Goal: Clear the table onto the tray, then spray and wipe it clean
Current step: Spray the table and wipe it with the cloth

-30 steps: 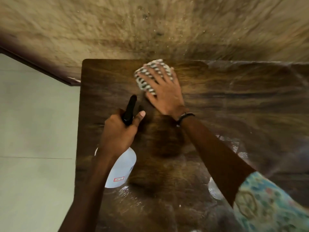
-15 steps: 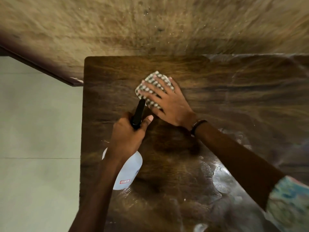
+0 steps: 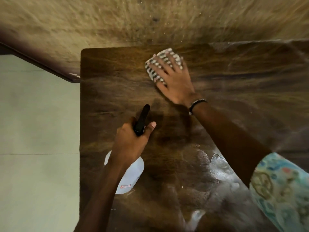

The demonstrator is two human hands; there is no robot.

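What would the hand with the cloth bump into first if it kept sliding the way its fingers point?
The right hand presses flat on the checked cloth, fingers pointing up-left toward the table's far edge. Nothing else lies on that bare strip, so it would probably reach the edge, then the rough wall behind.

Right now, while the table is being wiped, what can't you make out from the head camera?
- Tray: not in the head view at all, so clearing can't be checked.
- Checked black-and-white cloth: mostly covered by the right hand.
- White plastic spray bottle: label too small to read; the left hand and forearm cover its neck and trigger.
- Dark wooden table: right and near edges cut off; motion blur hides whether smears remain.
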